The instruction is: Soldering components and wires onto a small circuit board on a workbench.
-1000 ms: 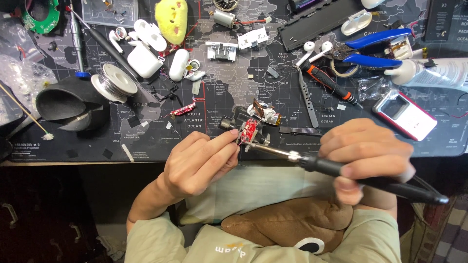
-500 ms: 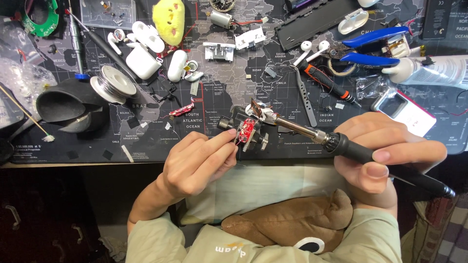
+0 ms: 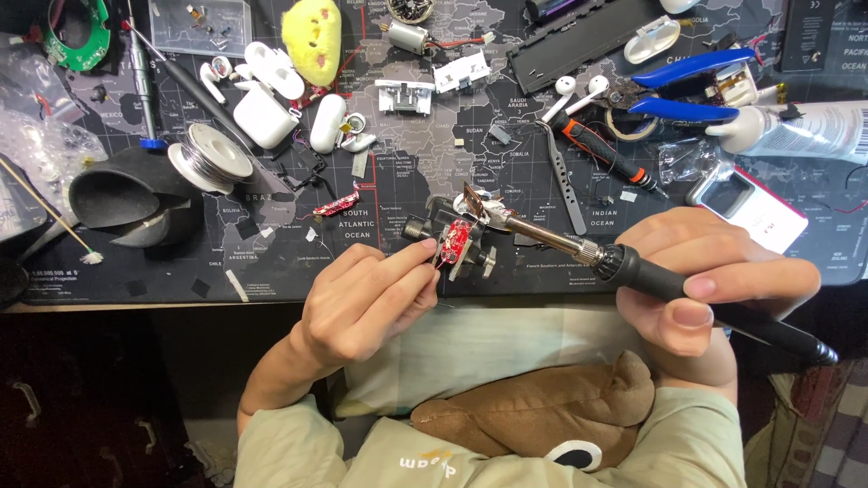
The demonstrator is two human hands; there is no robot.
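- My left hand [image 3: 362, 303] pinches a small red circuit board [image 3: 455, 242] between thumb and fingertips, closed tight on it, just over the near edge of the dark map mat [image 3: 407, 172].
- My right hand [image 3: 701, 285] is wrapped fully round the black handle of a soldering iron [image 3: 633, 271]; its metal tip reaches left to the small metal clamp [image 3: 475, 217] right above the board.
- Just beyond the tip lie grey tweezers [image 3: 565, 181] and an orange-and-black screwdriver [image 3: 606, 154]; farther off, blue pliers [image 3: 687, 86].
- Left of my left grip sit a solder spool [image 3: 210, 155], a black bowl [image 3: 117, 194] and white earbud cases [image 3: 271, 104].
- Right of the iron hand, a pink-edged device [image 3: 750, 208] crowds the mat.
- The mat's near edge runs just under both grips; below it, open room over my lap and a brown plush toy [image 3: 542, 411].
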